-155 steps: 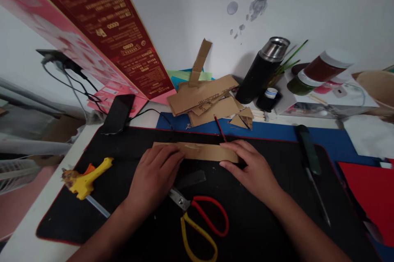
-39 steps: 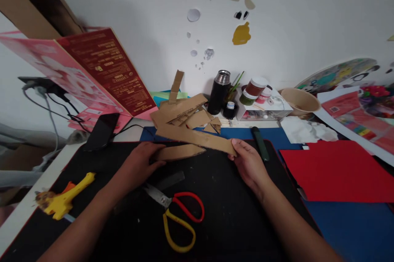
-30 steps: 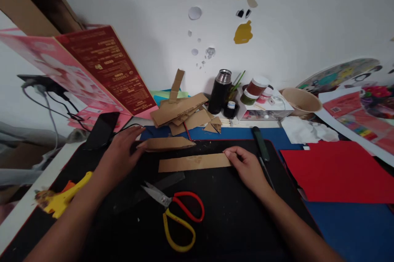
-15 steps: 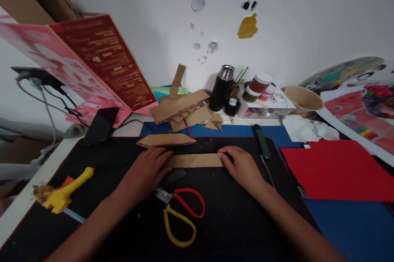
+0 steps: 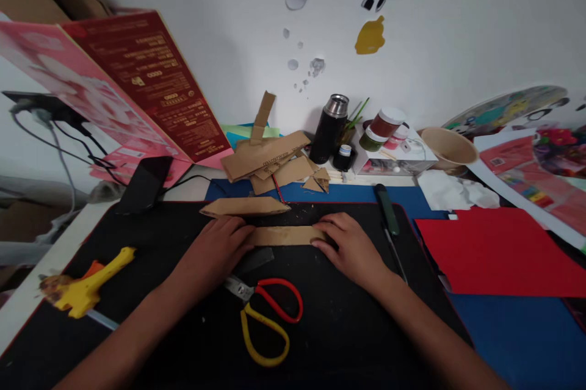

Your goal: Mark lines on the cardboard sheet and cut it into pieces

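A narrow cardboard strip (image 5: 284, 235) lies across the black mat, with one end in each hand. My left hand (image 5: 224, 245) covers its left end, thumb at the lower edge and fingers bent over the top. At the other end, my right hand (image 5: 345, 246) grips the strip between thumb and fingers. Just beyond it sits a folded cardboard piece (image 5: 245, 206) with pointed ends. Scissors (image 5: 249, 295) with one red and one yellow handle lie nearer me, blade tips hidden by my left hand. A small clear piece (image 5: 257, 259) is beside that hand.
A yellow glue gun (image 5: 82, 289) lies left, a dark green-handled tool (image 5: 387, 210) right of my right hand. Cardboard scraps (image 5: 265, 158), a black flask (image 5: 328, 129) and paint jars (image 5: 382, 129) stand behind. Red paper (image 5: 501, 252) covers the right side; a phone (image 5: 145, 184) lies back left.
My right hand has slid a little left along the strip and now covers more of its right end. My left hand keeps its hold. The whole view has shifted slightly.
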A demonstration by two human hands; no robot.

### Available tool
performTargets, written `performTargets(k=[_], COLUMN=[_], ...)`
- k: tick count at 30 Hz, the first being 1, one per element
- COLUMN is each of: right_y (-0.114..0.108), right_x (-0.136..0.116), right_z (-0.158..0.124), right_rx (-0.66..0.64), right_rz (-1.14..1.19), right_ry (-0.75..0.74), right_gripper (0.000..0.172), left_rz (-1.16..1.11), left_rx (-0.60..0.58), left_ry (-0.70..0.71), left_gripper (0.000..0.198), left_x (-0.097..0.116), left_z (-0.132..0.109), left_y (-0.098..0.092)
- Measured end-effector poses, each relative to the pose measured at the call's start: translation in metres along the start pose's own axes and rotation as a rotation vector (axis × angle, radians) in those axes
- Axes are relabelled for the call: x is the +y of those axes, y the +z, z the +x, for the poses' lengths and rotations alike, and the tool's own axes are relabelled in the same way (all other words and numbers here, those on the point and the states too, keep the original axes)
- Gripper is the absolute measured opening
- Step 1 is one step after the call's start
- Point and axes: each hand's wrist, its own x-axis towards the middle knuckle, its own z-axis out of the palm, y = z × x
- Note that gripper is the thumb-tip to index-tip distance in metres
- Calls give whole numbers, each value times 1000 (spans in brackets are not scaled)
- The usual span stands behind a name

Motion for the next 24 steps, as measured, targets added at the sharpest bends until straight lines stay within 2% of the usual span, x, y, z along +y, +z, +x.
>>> performTargets(k=[7, 12, 17, 19, 21, 24], right_y=[3, 6, 6, 6, 6, 1], right_x=[0, 2, 5, 3, -1, -13], right_z=[-2, -3, 0, 0, -1, -1], right_rx=[13, 40, 24, 38, 67, 123], right_rz=[-4, -12, 4, 4, 14, 53], right_ry=[-36, -63, -57, -61, -73, -108], right_gripper=[19, 19, 19, 19, 18, 16], left_rz=[-1, -58, -155, -175, -158, -147], left_rx=[22, 80, -85, -146, -179, -192], left_ry=[-15, -74, -154, -199, -249, -292], left_gripper=[30, 30, 31, 39, 46, 42], left_x=[1, 6, -1, -9, -16, -20], left_z=[-3, -21, -52, -65, -74, -81], left_y=[0, -5, -16, -19, -20, -19])
